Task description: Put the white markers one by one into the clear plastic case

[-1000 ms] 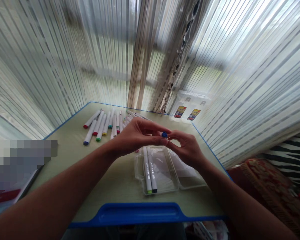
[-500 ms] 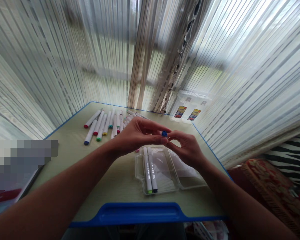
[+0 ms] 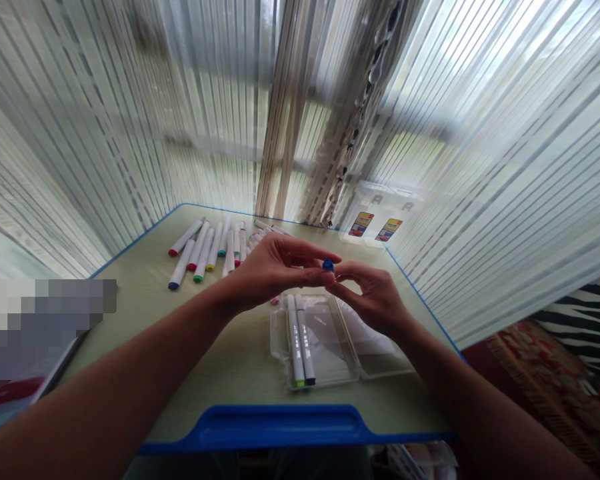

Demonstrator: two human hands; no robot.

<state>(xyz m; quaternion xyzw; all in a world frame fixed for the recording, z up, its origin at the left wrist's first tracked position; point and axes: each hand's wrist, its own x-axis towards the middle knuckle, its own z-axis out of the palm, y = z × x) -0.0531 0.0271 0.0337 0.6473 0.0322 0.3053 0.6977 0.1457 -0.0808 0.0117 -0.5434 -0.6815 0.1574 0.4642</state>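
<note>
A marker with a blue end (image 3: 328, 265) is held up above the open clear plastic case (image 3: 333, 333), its end facing me and most of its barrel hidden. My left hand (image 3: 275, 272) pinches it between thumb and fingers. From the other side, the closed fingertips of my right hand (image 3: 373, 293) grip it too, meeting the left fingertips. Inside the case's left half lie two white markers side by side, one with a lime-green end (image 3: 300, 383) and one with a dark navy end (image 3: 310, 381).
Several white markers (image 3: 195, 257) with coloured ends lie loose at the table's back left, some behind my left hand. A clear case with labels (image 3: 375, 217) stands at the back right against the striped curtain (image 3: 205, 120). A blue ledge (image 3: 280, 425) lines the table's front edge.
The marker's blue end has tilted very slightly upward and left between my fingers. Both hands stay in nearly the same place.
</note>
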